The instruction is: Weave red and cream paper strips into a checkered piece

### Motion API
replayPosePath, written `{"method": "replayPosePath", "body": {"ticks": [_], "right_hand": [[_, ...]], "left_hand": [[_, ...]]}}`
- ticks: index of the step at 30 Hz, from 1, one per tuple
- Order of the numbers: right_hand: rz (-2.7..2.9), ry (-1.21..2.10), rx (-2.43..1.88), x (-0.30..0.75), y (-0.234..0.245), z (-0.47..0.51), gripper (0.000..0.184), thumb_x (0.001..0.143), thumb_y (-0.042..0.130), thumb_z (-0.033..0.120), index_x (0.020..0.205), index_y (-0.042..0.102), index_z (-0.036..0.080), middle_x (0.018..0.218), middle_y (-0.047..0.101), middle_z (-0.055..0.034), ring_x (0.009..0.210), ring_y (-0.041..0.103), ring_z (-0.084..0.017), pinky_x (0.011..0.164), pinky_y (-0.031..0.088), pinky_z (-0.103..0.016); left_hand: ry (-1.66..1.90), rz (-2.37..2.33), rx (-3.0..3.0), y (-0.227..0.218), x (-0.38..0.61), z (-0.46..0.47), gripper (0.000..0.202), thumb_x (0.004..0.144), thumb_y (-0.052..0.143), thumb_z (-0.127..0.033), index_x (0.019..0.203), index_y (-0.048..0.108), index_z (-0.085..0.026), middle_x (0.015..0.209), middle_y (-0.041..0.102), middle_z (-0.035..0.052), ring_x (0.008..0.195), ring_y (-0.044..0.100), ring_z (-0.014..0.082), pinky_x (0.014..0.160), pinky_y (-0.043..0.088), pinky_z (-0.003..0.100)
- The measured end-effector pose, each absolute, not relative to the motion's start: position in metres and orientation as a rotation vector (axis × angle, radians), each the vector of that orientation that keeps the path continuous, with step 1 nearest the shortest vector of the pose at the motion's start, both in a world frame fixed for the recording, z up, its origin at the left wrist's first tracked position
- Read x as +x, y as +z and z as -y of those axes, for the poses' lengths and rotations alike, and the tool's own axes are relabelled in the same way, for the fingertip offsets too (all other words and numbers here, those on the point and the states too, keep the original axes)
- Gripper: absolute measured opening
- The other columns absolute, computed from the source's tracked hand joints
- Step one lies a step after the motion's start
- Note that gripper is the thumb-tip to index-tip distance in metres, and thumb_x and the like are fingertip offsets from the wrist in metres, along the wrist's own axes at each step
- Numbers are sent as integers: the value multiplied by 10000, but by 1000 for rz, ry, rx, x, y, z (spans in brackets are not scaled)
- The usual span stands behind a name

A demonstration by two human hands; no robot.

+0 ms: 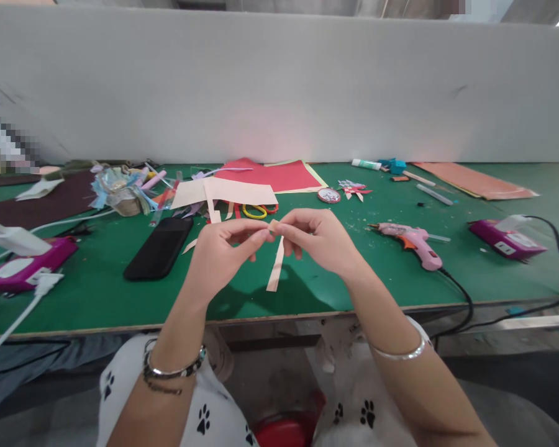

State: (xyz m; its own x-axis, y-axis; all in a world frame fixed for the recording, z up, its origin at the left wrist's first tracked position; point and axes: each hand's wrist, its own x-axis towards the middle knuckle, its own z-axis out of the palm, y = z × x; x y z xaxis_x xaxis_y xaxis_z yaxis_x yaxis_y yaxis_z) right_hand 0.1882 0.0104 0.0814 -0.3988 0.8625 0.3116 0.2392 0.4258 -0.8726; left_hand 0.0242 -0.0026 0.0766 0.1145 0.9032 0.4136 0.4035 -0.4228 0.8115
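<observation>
My left hand point(228, 251) and my right hand point(319, 239) meet over the green table, fingertips pinched close together. Between them is a narrow strip of cream paper point(274, 273), its loose end hanging below my right fingers. A small bit of the same paper shows at the meeting fingertips; whether it is folded or rolled there I cannot tell. Just behind the hands lie yellow-handled scissors point(254, 212), partly under a cream paper sheet point(242, 191). Another cream strip point(210, 197) rests near my left knuckles.
To the left are a black phone point(159, 248), a purple power strip point(32, 264) and a bundle of ribbons point(121, 189). Red paper point(270, 176) lies at the back. On the right are a pink glue gun point(412, 239) with its cord, a glue stick point(366, 164) and another power strip point(507, 239).
</observation>
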Motion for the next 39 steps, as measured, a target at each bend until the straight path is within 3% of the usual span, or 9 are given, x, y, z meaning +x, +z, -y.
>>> {"method": "replayPosePath", "body": {"ticks": [13,21,31,39], "right_hand": [[1919,892,-951,189,84,-8,248,785,494,353,693,580,139,502,529,33,442,455,-38,425,355,-155],[1976,859,-944,188,77,-12,193,779,499,289,692,595,146,519,536,29,457,457,-51,452,359,-173],[1976,903,-981,189,75,-16,266,758,520,383,687,600,140,505,547,20,452,457,-55,444,358,-175],[1930,876,-1083,195,75,-20,187,753,523,291,667,587,138,484,538,34,404,420,-40,421,328,-173]], "left_hand": [[1312,-1313,1877,80,29,6,141,703,575,-277,750,683,-200,614,668,-22,373,458,50,365,371,161],[1256,-1377,2019,78,24,3,141,706,582,-297,661,673,-199,516,614,-38,399,462,64,397,370,167],[1180,-1352,1872,77,26,0,150,702,584,-304,663,665,-183,590,660,-11,343,451,53,360,385,167],[1247,-1429,1868,73,15,-7,145,709,569,-272,646,650,-170,583,659,-15,375,477,54,357,366,148]]}}
